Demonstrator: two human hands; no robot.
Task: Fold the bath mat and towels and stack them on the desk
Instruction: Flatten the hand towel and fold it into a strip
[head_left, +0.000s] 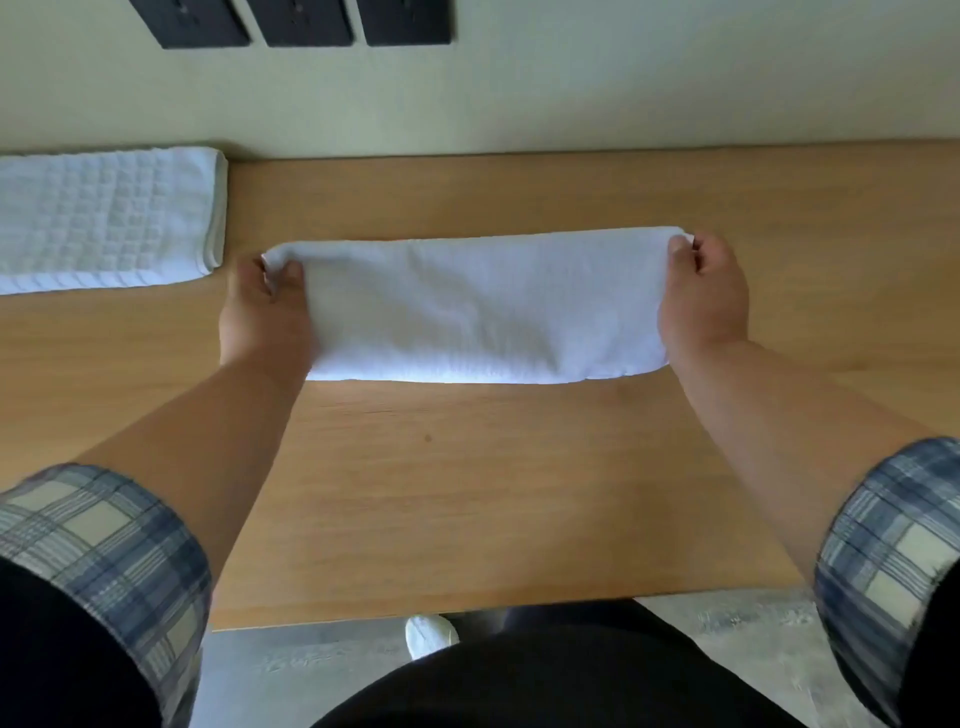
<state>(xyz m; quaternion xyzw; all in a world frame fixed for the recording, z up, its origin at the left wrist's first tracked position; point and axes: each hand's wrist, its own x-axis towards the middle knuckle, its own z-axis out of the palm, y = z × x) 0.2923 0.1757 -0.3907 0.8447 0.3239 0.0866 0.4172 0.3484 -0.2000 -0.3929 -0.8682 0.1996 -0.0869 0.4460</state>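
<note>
Left hand (265, 312) pinches the far left corner of a white towel (483, 306), fingers curled round the cloth. Right hand (701, 301) pinches the far right corner the same way. The towel spans between the two hands as a long folded band, its near edge lying on the wooden bench (467, 493). Left of the left hand and apart from the towel, a folded white bath mat (104, 218) with a gridded weave lies flat against the wall. Plaid sleeves (98, 561) are rolled up both forearms. Beyond the hands, three black wall plates (306, 21).
</note>
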